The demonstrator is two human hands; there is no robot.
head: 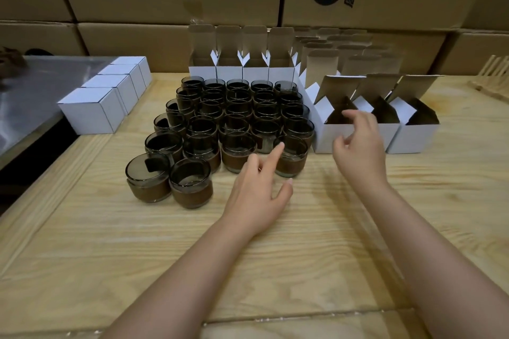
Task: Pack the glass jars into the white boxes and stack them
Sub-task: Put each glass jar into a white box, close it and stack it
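Standing jar sits just beyond left hand.

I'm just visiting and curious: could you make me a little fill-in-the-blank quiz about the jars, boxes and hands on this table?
1. The closed white boxes form a row of ____.
2. That row stands to the ____ of the glass jars.
3. The left hand stretches its ____ finger toward a front jar.
4. The right hand hovers at a white box whose top is ____.
Missing words: four; left; index; open.
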